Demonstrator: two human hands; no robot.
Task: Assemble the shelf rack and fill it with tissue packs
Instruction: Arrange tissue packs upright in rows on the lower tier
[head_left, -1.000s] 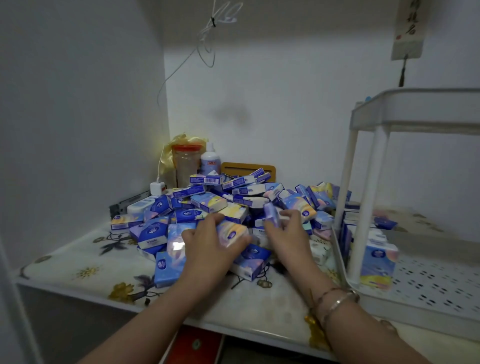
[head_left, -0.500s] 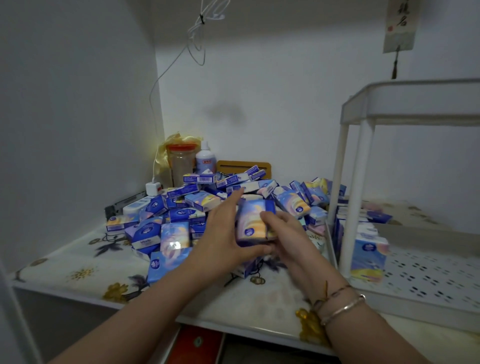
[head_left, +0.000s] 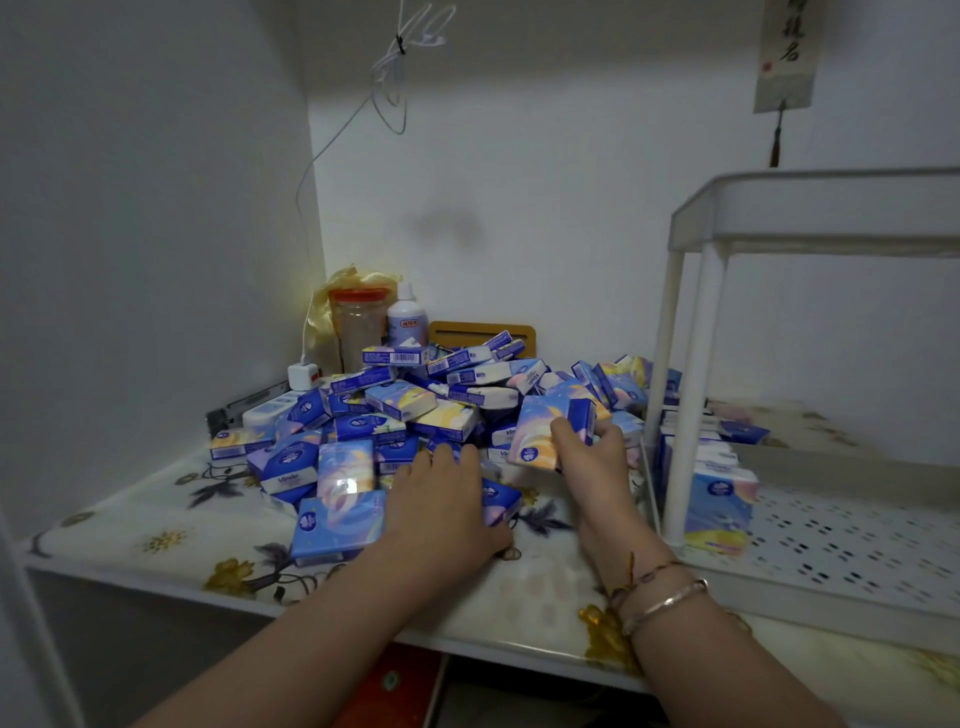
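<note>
A heap of blue and yellow tissue packs covers the middle of the flowered table. My right hand grips a small stack of tissue packs, held upright just left of the rack. My left hand lies palm down on the packs at the heap's front edge, over a blue pack; whether it grips one I cannot tell. The white shelf rack stands at the right, with several packs standing upright in its lower tray's left corner.
A jar with a red lid, a white bottle and a brown frame stand against the back wall behind the heap. A white plug with its cable sits at the left wall. The table's front edge runs close below my arms.
My right hand has carried the stack of packs to the right, toward the rack. My left hand let go of that stack and dropped back onto the packs at the heap's front.
</note>
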